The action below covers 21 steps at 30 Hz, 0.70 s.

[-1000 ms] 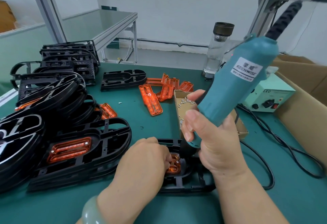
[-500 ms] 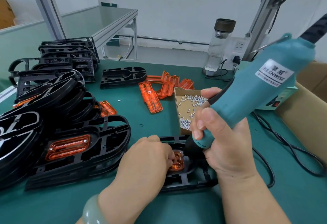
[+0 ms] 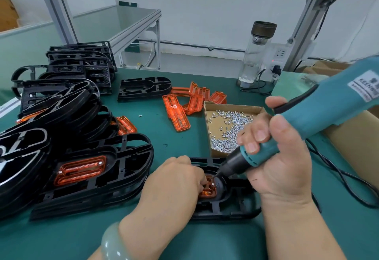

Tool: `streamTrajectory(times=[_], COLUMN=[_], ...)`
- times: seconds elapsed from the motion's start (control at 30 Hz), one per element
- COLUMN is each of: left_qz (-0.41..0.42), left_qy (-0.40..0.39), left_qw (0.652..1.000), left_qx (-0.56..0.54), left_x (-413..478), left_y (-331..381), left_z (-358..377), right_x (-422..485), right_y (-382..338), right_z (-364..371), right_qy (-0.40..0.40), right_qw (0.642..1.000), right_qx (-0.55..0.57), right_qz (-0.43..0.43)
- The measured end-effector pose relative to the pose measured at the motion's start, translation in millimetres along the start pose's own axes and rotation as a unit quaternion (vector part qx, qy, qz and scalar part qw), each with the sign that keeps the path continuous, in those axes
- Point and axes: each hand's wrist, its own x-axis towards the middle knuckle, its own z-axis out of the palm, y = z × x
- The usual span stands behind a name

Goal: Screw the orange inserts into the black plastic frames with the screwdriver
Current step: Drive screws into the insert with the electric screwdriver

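A black plastic frame (image 3: 235,208) lies on the green mat near the front edge, with an orange insert (image 3: 209,188) seated in it. My left hand (image 3: 176,181) rests on the frame, its curled fingers pressing on the insert and hiding most of it. My right hand (image 3: 274,157) grips the teal electric screwdriver (image 3: 317,114), which leans steeply to the right. Its bit tip touches the insert's far right corner. A small screw shows on the insert beside my fingertips.
A cardboard tray (image 3: 207,108) of small screws stands behind the hands. Loose orange inserts (image 3: 178,114) lie behind it. Stacked black frames (image 3: 61,128) fill the left, the nearest holding an orange insert (image 3: 80,169). A glass bottle (image 3: 256,54), a cable (image 3: 338,179) and cardboard boxes stand right.
The screwdriver has tipped further to the right and its tip has come down onto the insert. My left hand has stayed on the frame.
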Motion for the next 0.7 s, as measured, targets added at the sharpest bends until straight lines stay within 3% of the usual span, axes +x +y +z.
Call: streamTrajectory(times=[0.3, 0.57, 0.7], left_qz=[0.025, 0.022, 0.047], left_qy=[-0.016, 0.045, 0.034], left_qw=[1.0, 0.997, 0.998], left_qx=[-0.003, -0.05, -0.024], left_x=[-4.1, 16.4, 57.3], left_y=[-3.2, 24.8, 36.7], left_z=[-3.0, -31.5, -34.9], right_x=[7.9, 8.6, 9.8], right_y=[-1.4, 0.8, 1.8], right_z=[-16.5, -23.5, -24.1], right_qy=[0.169, 0.194, 0.222], right_qw=[0.984, 0.979, 0.974], right_qx=[-0.061, -0.055, -0.05], right_qz=[0.007, 0.011, 0.017])
